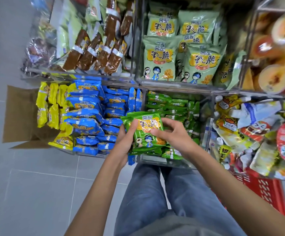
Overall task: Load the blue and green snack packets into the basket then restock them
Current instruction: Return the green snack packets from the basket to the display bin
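Head view: green packet (145,128) upright, long axis vertical, both hands holding.

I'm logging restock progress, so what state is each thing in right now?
green packet: held face up above the green bin, in both hands.
left hand: grips the packet's left edge.
right hand: pinches its right side.
binned green packets: stacked in rows.
blue packets: heaped in their bin.
cardboard box: open, flaps spread.
red basket: on the floor, contents hidden.
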Demonstrator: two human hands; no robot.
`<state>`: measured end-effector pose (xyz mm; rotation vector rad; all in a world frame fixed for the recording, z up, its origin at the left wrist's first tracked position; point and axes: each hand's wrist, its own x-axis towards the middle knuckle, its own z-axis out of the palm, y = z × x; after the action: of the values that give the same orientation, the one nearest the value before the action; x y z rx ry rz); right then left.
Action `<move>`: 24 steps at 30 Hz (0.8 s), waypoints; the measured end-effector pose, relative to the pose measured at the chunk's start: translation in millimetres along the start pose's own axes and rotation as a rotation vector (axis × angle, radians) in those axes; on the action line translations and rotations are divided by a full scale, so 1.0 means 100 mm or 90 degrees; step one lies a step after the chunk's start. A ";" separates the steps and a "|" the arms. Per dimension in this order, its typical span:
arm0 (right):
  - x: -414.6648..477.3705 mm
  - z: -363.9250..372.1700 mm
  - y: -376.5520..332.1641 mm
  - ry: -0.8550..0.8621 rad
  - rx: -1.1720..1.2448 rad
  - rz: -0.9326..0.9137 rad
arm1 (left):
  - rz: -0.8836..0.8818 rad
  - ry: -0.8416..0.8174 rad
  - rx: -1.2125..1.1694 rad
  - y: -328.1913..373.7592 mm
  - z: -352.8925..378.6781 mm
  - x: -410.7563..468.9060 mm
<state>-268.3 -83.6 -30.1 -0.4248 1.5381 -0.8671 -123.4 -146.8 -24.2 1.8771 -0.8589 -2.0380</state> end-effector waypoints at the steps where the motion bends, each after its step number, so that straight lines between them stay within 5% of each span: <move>1: 0.02 -0.03 0.01 0.000 0.005 0.020 | 0.002 0.012 0.021 -0.01 -0.01 0.01; 6: 0.08 -0.17 0.01 -0.027 0.071 0.067 | 0.003 0.059 0.020 -0.08 -0.06 0.00; 11: 0.27 -0.34 -0.03 0.099 0.208 0.087 | -0.016 0.086 -0.002 -0.14 -0.15 0.04; 19: 0.92 -0.21 0.26 0.324 -0.144 -0.096 | -0.015 0.104 0.024 -0.26 -0.24 0.12; 24: 1.23 -0.15 0.50 0.396 -0.162 -0.048 | -0.020 0.118 0.033 -0.31 -0.22 0.16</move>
<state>-293.2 -134.8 -151.0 -0.4168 2.2332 -0.9131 -98.1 -136.0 -54.8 2.0810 -0.8467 -1.8394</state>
